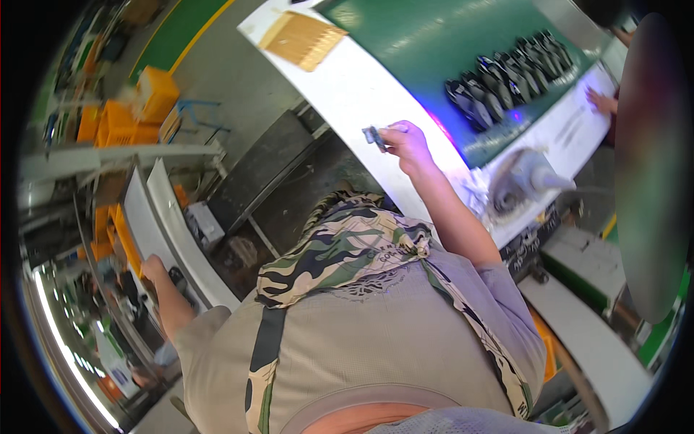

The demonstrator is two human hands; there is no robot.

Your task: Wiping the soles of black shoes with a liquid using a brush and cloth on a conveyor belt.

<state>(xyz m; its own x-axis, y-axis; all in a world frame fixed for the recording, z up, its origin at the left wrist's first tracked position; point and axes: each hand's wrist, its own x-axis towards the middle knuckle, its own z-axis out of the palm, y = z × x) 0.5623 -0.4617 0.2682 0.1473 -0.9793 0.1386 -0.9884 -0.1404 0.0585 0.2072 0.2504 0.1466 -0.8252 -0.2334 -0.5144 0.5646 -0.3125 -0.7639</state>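
My right hand (pixel 406 147) is raised over the white border of the bench, its thumb and fingers pinched on a small dark, flat part (pixel 374 137). The kind of part is too small to make out. Down on the left, my left hand (pixel 153 267) reaches to the edge of a pale rack, beside a long orange-yellow bin (pixel 126 239). Its fingers are small and partly hidden, so their grip is unclear. Across the bench, a row of several dark, elongated pieces (pixel 506 79) lies on the green belt (pixel 405 36).
Corrugated cardboard (pixel 302 39) lies on the bench's far left corner. A grey cone-shaped fixture (pixel 531 173) stands to the right. Another person's hand (pixel 600 101) rests on the far right border. Orange crates (pixel 134 116) are stacked at left, past a dark board (pixel 264 155).
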